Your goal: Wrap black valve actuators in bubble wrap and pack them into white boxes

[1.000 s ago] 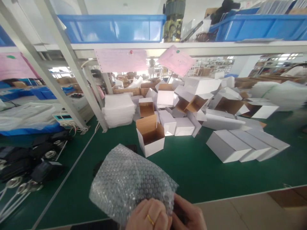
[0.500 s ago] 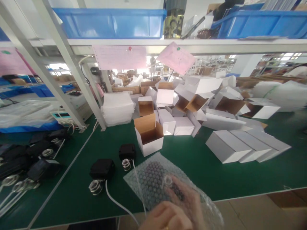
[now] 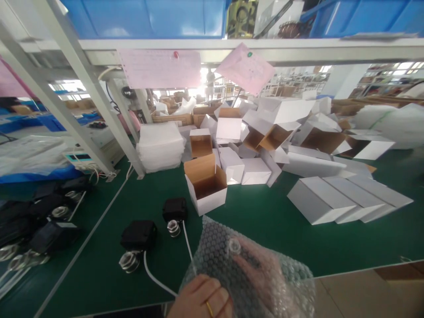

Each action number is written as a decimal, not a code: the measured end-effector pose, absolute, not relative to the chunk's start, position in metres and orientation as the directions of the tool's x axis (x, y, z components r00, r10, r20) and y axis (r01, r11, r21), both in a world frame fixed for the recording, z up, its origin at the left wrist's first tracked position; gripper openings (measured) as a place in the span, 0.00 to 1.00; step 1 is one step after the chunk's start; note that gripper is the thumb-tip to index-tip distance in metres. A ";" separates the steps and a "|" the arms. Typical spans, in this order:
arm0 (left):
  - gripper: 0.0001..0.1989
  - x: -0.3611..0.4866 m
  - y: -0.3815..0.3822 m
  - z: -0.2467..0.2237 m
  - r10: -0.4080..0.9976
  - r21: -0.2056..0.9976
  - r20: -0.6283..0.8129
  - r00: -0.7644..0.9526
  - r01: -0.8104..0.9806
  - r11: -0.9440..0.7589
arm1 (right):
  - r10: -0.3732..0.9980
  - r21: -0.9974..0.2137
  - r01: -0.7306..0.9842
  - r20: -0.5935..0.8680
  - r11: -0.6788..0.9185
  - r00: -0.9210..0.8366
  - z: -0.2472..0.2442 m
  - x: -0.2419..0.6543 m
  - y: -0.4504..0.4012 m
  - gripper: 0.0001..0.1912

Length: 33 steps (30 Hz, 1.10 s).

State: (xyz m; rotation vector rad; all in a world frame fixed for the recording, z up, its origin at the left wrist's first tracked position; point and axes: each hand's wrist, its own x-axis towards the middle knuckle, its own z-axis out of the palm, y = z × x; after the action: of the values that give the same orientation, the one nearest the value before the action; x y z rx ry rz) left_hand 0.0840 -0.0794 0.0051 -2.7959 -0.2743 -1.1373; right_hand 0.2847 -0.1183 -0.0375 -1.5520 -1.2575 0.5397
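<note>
My left hand, with a yellow ring on one finger, is closed on the lower left edge of a clear bubble wrap bag. My right hand shows blurred through the plastic, inside the bag, its fingertips around a round, shiny fitting. Whatever else it holds is hidden. Left of the bag stand two black box-shaped devices, a nearer one and a farther one. Each has a threaded metal fitting in front and a white cable. The farther device's cable runs down toward my left hand.
An open white carton stands behind the bag, before a heap of white boxes. More boxes lie in a row at right. White foam sheets are stacked behind. Several black devices lie left. A shelf spans overhead.
The bag has shifted down and right, and its top edge has turned. My left hand has moved left and down to the bag's edge. My right hand now shows deeper under the plastic.
</note>
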 end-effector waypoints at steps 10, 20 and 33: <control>0.23 0.095 -0.075 0.002 0.211 0.064 0.683 0.699 0.230 -0.971 | 0.920 -0.851 0.516 0.272 0.094 0.281 -0.028 0.300 -0.116 0.12; 0.15 0.105 -0.080 -0.002 0.503 0.366 0.341 0.794 0.380 -0.849 | 0.765 -0.458 0.856 0.631 0.239 0.124 0.023 0.330 -0.179 0.11; 0.18 0.091 -0.047 0.053 0.470 0.186 0.481 0.740 0.438 -0.880 | 0.998 -0.997 0.053 -0.056 -0.056 0.006 -0.003 0.306 -0.123 0.22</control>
State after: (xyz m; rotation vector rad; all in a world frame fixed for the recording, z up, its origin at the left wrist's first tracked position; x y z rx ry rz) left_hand 0.0908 -0.0465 0.0527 -2.9866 -0.7795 -0.8526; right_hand 0.3064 -0.1229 -0.0028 -1.2923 -1.2181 1.2215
